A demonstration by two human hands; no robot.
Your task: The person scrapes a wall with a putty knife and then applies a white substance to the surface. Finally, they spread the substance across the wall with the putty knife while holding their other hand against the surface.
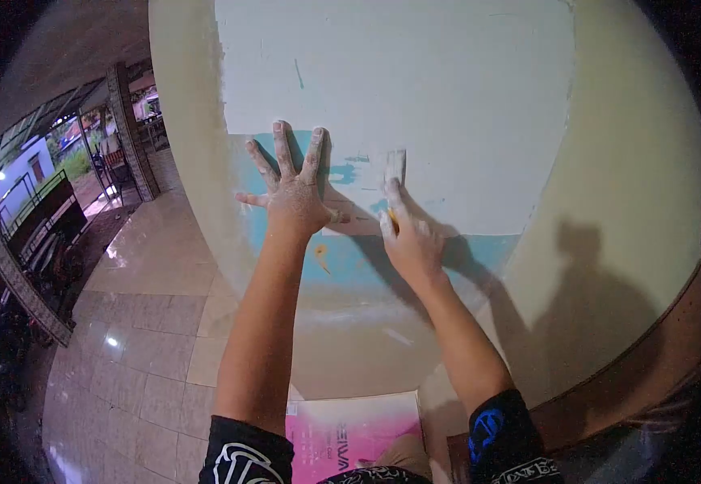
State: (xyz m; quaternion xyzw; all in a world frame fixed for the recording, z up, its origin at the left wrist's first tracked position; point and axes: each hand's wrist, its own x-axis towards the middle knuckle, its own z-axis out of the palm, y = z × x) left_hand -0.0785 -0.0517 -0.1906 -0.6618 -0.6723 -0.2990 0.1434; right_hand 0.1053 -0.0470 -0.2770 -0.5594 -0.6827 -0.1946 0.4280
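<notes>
My left hand (295, 198) lies spread on the wall, fingers apart and dusted with white, over the edge between a white coated patch (447, 89) and a teal painted band (278, 262). To its right, my right hand (416, 246) is closed round a putty knife (396, 164). The knife's pale, smeared blade points up against the white patch, and a bit of yellow handle shows by the fingers. Teal streaks show through the white between the two hands. Most of the handle is hidden in my grip.
A pink printed box or board (350, 423) lies below, by my legs. Shiny tiles (144, 323) cover the floor at left, leading to a pillar (132, 133) and a railing (56, 206). At right, a brown ledge (608, 371) runs along the wall's bottom.
</notes>
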